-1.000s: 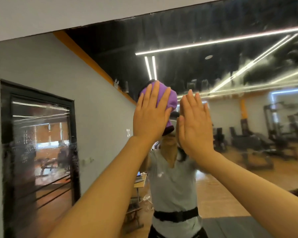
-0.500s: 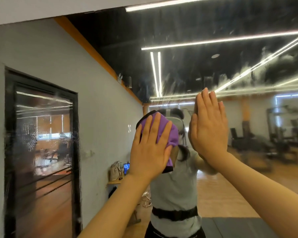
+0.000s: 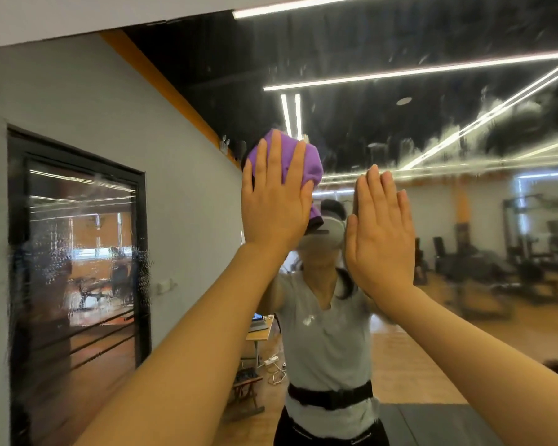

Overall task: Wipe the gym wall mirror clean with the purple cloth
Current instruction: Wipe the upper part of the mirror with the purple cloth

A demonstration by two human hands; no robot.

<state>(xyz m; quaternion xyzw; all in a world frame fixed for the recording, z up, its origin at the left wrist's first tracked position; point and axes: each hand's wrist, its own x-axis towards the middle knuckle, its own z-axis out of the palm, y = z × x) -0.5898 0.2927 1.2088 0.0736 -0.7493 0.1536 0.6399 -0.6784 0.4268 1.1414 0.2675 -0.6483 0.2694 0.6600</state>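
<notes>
The gym wall mirror fills nearly the whole view, with smears and droplets on its upper right and lower left. My left hand presses the purple cloth flat against the glass with straight fingers, just above centre. The cloth bunches out past my fingertips and to the right of my palm. My right hand lies flat on the glass beside it, fingers straight and together, holding nothing.
The mirror's top edge meets a white wall at upper left. In the reflection are a dark-framed door, a person in a grey shirt, a small table with cables and gym machines.
My left hand has slid the cloth down the glass and back up to about its first height. My right hand stayed flat beside it.
</notes>
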